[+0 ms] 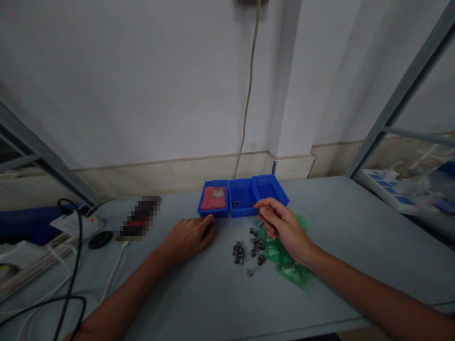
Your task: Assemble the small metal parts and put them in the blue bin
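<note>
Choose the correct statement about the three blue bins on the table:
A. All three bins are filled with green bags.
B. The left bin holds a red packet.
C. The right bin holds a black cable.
B: the left bin holds a red packet; the middle bin has only a few small dark parts.

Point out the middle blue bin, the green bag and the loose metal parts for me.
Middle blue bin [242,195]: head view, its floor.
Green bag [289,267]: head view, its crumpled near part.
Loose metal parts [239,253]: head view, the left cluster.

A single head-worn camera looks forward and down from close above the pale grey table [355,227], facing the white wall [142,85].
</note>
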Available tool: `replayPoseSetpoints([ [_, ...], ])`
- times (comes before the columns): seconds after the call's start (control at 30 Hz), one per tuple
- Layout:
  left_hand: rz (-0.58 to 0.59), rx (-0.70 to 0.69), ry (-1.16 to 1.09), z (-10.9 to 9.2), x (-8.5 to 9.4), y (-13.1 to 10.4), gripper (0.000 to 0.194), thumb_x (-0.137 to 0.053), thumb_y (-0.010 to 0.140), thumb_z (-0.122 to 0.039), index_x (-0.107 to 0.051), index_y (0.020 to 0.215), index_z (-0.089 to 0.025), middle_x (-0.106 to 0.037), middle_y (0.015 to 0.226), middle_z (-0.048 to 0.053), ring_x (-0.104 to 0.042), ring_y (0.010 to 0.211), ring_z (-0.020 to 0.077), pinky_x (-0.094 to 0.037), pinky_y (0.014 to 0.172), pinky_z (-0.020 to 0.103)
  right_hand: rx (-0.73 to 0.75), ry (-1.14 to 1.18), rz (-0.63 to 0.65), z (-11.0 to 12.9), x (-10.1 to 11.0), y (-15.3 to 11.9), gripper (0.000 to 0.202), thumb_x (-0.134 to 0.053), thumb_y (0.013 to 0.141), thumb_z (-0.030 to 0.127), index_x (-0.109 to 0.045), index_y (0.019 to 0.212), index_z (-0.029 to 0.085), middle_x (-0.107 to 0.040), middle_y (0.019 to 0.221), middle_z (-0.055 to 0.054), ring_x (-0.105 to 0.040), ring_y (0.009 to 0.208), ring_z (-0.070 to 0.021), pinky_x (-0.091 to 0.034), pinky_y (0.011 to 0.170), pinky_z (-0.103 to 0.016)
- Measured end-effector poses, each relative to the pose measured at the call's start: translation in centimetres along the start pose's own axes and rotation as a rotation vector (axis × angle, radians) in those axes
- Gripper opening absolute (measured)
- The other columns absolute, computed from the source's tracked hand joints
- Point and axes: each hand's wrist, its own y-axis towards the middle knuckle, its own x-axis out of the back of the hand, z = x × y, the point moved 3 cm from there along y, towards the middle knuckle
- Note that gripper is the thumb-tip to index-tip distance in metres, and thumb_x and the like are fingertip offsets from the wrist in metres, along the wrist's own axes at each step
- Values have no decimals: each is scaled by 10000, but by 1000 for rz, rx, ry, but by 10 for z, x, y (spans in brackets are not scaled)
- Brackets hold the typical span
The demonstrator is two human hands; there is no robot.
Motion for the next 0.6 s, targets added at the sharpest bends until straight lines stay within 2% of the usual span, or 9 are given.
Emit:
replayPoseSetpoints([
  [0.3, -20, 1, -91, 5, -7, 2, 220, -400, 1095, -368, -553, 1042, -220, -735, 829, 50, -689, 686, 227, -435, 634, 306, 186, -336, 3, 5, 1, -2, 226, -736, 960, 432, -706, 1089, 248, -497, 681, 42, -461, 586, -145, -339, 523, -276],
  [0.47, -3, 2, -76, 3, -6, 2, 204, -408, 1095, -366, -545, 1041, -226, -748, 859, 49, -702, 712, 226, -427, 633, 299, 111, -244, 54, 2, -1, -3, 232, -724, 971, 452, -689, 1087, 254, -460, 654, 60, -425, 523, -122, -311, 476, -258],
  [0.6, 8, 4, -27, 1, -3, 2, 199, -426, 1093, -377, -562, 1076, -233, -762, 903, 52, -718, 743, 238, -432, 631, 302, 7, -72, 65, -3, -2, -1, 256, -681, 994, 479, -679, 1104, 247, -581, 786, 27, -430, 513, -90, -301, 445, -231],
])
